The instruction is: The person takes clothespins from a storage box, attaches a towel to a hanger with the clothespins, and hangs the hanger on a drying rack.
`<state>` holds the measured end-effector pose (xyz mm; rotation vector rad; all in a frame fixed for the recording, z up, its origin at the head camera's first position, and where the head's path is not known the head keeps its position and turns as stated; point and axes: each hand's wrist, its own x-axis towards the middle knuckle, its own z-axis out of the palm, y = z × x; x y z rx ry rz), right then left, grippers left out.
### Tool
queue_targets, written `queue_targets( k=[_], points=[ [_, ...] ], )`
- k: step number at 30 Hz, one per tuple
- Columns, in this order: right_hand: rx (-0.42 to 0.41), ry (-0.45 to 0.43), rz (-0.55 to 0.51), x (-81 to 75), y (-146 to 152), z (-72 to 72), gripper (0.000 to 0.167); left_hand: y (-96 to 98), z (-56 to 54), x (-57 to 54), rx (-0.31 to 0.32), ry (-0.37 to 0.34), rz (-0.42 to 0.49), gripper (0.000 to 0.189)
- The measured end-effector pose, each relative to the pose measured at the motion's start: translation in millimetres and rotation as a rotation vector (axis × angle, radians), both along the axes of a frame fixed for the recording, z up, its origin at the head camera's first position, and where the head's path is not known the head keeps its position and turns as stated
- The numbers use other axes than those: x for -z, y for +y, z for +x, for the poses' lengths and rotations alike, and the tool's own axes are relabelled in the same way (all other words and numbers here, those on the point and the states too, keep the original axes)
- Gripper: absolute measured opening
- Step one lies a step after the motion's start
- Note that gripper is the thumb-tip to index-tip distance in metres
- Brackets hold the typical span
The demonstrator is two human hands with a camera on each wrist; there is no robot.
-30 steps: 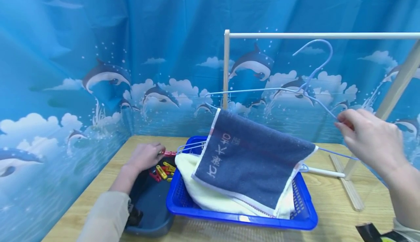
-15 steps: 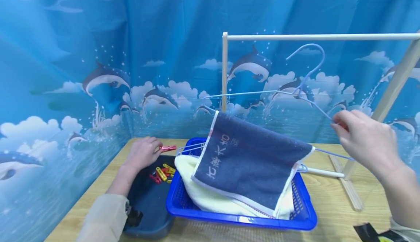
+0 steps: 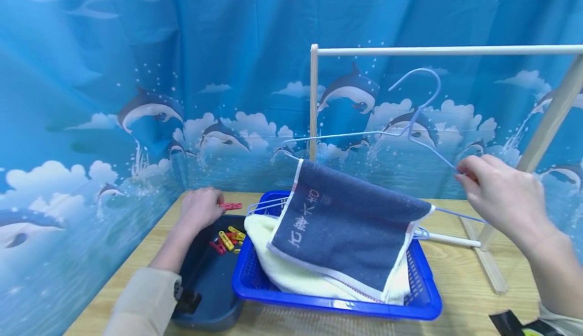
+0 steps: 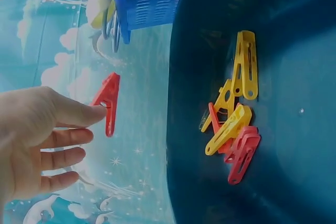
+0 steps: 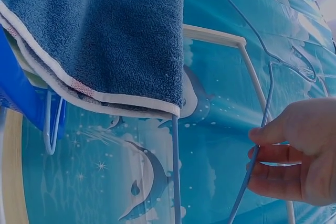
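Observation:
My left hand (image 3: 200,208) pinches a red clothespin (image 4: 108,103) between thumb and forefinger, above the back rim of the dark bin (image 3: 211,290). Several yellow and red clothespins (image 4: 245,65) lie in that bin. My right hand (image 3: 503,199) grips the right sloping arm of a light-blue wire hanger (image 3: 430,149), fingertips and thumb round the wire in the right wrist view. Over the hanger's bottom bar hangs a folded dark-blue towel (image 3: 350,224) with white edging and pale lettering, tilted down to the right.
Below the towel stands a blue plastic basket (image 3: 337,304) holding a pale-yellow towel (image 3: 268,255) and more wire hangers (image 3: 268,203). A wooden rack with a white top rail (image 3: 437,51) stands behind at the right on the wooden table (image 3: 514,255).
My left hand has lifted the red clothespin up out of the bin. The hanger has come down and left a little with my right hand, its hook now lower.

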<state>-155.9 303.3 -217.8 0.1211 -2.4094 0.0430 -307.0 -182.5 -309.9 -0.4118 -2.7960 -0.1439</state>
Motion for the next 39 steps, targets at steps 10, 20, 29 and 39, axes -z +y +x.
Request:
queue_targets(
  k=[10, 20, 29, 39],
  points=[
    [-0.008, -0.003, -0.001, 0.9, -0.7, -0.3, 0.005, 1.1, 3.5, 0.4, -0.021, -0.153, 0.065, 0.006],
    [-0.011, -0.006, 0.005, 0.9, 0.9, 0.2, 0.005, 6.3, 6.5, -10.2, 0.06, -0.081, 0.11, 0.009],
    [-0.013, 0.001, 0.008, 1.2, -0.2, 0.5, 0.007, 14.3, 18.4, -27.5, 0.059, -0.059, 0.105, 0.021],
    [-0.011, -0.004, 0.014, 1.4, -1.5, 0.5, 0.005, 30.3, 34.5, -46.2, 0.129, -0.07, 0.162, 0.02]
  ],
)
